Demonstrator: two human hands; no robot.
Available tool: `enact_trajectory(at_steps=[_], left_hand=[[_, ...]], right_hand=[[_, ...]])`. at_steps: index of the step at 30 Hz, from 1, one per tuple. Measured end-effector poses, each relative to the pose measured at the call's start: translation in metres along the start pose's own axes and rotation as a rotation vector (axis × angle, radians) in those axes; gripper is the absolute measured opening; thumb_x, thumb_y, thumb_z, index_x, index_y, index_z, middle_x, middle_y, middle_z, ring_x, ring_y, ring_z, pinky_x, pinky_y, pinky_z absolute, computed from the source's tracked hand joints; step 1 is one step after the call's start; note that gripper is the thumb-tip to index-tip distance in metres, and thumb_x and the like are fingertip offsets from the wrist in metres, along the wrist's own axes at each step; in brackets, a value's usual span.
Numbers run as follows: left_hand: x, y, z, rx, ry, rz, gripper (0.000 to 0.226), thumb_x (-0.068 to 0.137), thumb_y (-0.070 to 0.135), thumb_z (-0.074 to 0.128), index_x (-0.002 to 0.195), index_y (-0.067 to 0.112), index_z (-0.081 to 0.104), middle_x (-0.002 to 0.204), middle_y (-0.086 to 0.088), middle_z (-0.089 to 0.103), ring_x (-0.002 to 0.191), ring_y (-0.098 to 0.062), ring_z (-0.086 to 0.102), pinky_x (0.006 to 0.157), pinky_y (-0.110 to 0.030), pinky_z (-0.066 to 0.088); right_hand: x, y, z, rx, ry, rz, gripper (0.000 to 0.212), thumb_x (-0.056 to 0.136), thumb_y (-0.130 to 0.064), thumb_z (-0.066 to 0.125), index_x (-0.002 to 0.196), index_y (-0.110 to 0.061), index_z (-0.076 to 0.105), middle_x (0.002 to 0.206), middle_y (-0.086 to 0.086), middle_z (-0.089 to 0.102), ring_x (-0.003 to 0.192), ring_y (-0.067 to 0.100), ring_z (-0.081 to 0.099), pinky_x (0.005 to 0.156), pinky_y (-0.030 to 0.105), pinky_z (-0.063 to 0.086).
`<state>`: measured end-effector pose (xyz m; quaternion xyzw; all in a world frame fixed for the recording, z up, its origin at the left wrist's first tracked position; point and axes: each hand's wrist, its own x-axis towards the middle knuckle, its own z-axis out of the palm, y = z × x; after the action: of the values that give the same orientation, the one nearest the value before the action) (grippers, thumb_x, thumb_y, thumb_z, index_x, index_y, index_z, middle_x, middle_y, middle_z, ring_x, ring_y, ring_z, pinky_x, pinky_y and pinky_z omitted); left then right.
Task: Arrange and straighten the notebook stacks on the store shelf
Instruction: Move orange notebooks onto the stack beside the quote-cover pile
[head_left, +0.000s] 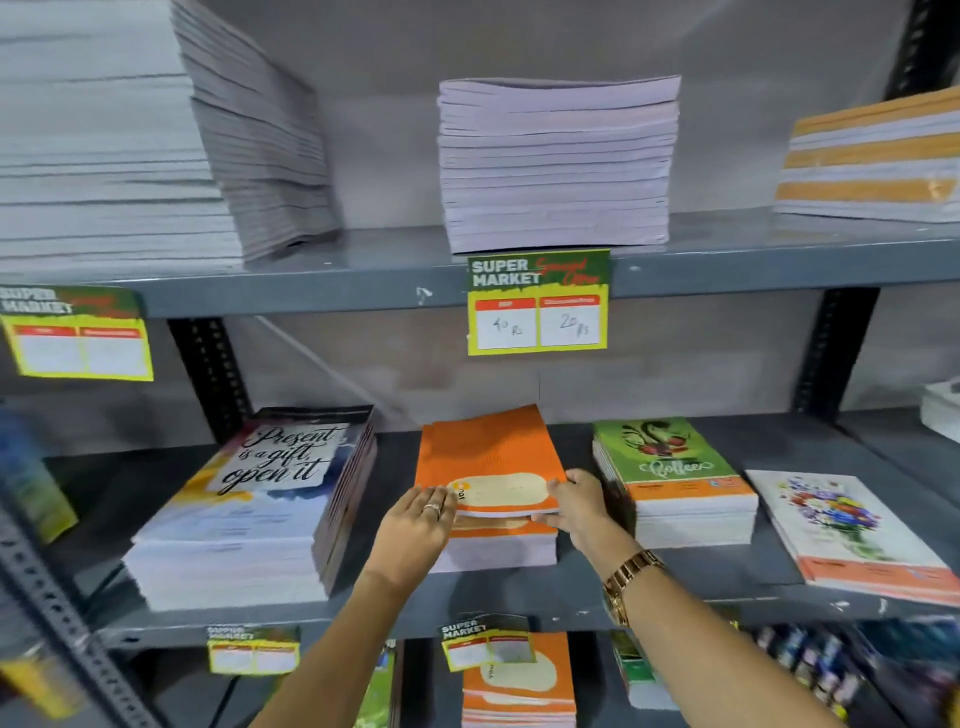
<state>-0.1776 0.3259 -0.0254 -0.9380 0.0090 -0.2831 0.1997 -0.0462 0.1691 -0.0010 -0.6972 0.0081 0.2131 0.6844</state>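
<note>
While four stacks share the shelf (571, 592), left hand (415, 525) lies flat and right hand (576, 506) pinches the orange stack (488, 467).

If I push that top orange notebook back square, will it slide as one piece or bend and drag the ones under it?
The top orange notebook is thin and soft-covered, so it probably flexes if pushed at one corner. Its cover looks smooth, so it likely slides easily. With the left hand and right hand at both edges, the orange stack should stay put.

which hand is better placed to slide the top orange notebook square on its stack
Right, probably. The right hand grips the top orange notebook at its front right corner, thumb under it; the left hand only rests flat against the stack's left front.
</note>
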Motion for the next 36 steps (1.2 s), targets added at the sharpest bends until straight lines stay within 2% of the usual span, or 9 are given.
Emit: enact_trajectory(at_steps=[4, 7, 10, 13, 16, 21, 27, 30, 36], left_hand=[[-0.007, -0.002, 0.006, -0.063, -0.016, -0.048, 0.044, 0.038, 0.007, 0.088, 0.08, 0.005, 0.076, 0.075, -0.009, 0.077, 0.068, -0.019, 0.074, 0.063, -0.029, 0.061], [-0.01, -0.004, 0.008, -0.11, -0.03, -0.136, 0.041, 0.041, 0.003, 0.081, 0.082, 0.006, 0.075, 0.074, -0.008, 0.077, 0.067, -0.019, 0.073, 0.062, -0.028, 0.06], [-0.014, -0.008, 0.007, -0.163, -0.135, -0.187, 0.046, 0.04, 0.012, 0.08, 0.086, 0.01, 0.074, 0.077, -0.004, 0.077, 0.069, -0.018, 0.073, 0.066, -0.027, 0.059], [-0.015, -0.01, 0.002, -0.178, -0.222, -0.197, 0.033, 0.06, 0.022, 0.053, 0.085, 0.014, 0.073, 0.074, -0.002, 0.076, 0.066, -0.018, 0.071, 0.074, -0.031, 0.059], [-0.006, -0.006, -0.003, -0.193, -0.242, -0.196, 0.039, 0.069, 0.024, 0.035, 0.081, 0.013, 0.071, 0.069, -0.001, 0.073, 0.059, -0.019, 0.067, 0.067, -0.027, 0.058], [0.022, 0.021, -0.012, -0.18, -0.148, -0.146, 0.021, 0.064, 0.017, 0.06, 0.081, 0.011, 0.072, 0.079, -0.005, 0.075, 0.068, -0.02, 0.07, 0.063, -0.026, 0.057], [0.07, 0.077, -0.019, -0.211, -0.062, -0.046, 0.023, 0.057, 0.014, 0.064, 0.078, 0.013, 0.074, 0.08, -0.003, 0.076, 0.071, -0.018, 0.072, 0.065, -0.023, 0.057], [0.092, 0.104, -0.02, -0.26, -0.065, 0.008, 0.034, 0.066, 0.018, 0.042, 0.078, 0.013, 0.074, 0.081, -0.001, 0.076, 0.072, -0.015, 0.071, 0.066, -0.019, 0.055], [0.132, 0.173, -0.013, -0.35, -0.037, 0.131, 0.03, 0.067, 0.015, 0.046, 0.083, 0.01, 0.071, 0.081, -0.005, 0.074, 0.071, -0.019, 0.07, 0.066, -0.022, 0.056]], right_hand=[[0.005, 0.008, 0.008, -0.259, 0.062, -0.031, 0.002, 0.091, -0.006, 0.057, 0.092, -0.006, 0.055, 0.106, 0.013, 0.06, 0.082, 0.032, 0.067, 0.065, 0.038, 0.061], [0.003, 0.004, 0.007, -0.636, 0.103, -0.157, 0.016, 0.087, -0.021, 0.066, 0.088, -0.008, 0.056, 0.089, 0.007, 0.059, 0.062, 0.021, 0.064, 0.046, 0.023, 0.045], [0.002, 0.003, 0.007, -0.937, 0.116, -0.263, 0.026, 0.084, -0.03, 0.068, 0.09, -0.006, 0.061, 0.091, 0.01, 0.062, 0.082, 0.022, 0.06, 0.058, 0.025, 0.038], [0.003, 0.005, 0.004, -1.049, 0.161, -0.378, 0.029, 0.084, -0.033, 0.066, 0.096, -0.007, 0.062, 0.11, 0.011, 0.062, 0.1, 0.026, 0.061, 0.069, 0.031, 0.049], [0.002, 0.003, -0.009, -1.142, 0.299, -0.636, 0.031, 0.089, -0.025, 0.06, 0.116, -0.009, 0.059, 0.122, 0.012, 0.057, 0.114, 0.026, 0.053, 0.089, 0.035, 0.049], [-0.004, -0.008, -0.04, -1.297, 0.498, -0.962, 0.021, 0.069, -0.006, 0.077, 0.088, -0.008, 0.069, 0.088, 0.01, 0.07, 0.08, 0.028, 0.065, 0.066, 0.037, 0.052], [-0.002, -0.012, -0.111, -1.386, 0.651, -0.921, 0.025, 0.062, -0.003, 0.076, 0.084, -0.008, 0.068, 0.085, 0.011, 0.072, 0.074, 0.031, 0.066, 0.061, 0.034, 0.051], [0.001, -0.011, -0.15, -1.44, 0.679, -0.842, 0.022, 0.063, -0.004, 0.074, 0.083, -0.008, 0.064, 0.081, 0.011, 0.069, 0.069, 0.031, 0.062, 0.057, 0.036, 0.049], [0.011, 0.001, -0.235, -1.426, 0.67, -0.551, 0.026, 0.063, -0.006, 0.076, 0.086, -0.003, 0.065, 0.084, 0.016, 0.067, 0.075, 0.035, 0.065, 0.061, 0.039, 0.053]])
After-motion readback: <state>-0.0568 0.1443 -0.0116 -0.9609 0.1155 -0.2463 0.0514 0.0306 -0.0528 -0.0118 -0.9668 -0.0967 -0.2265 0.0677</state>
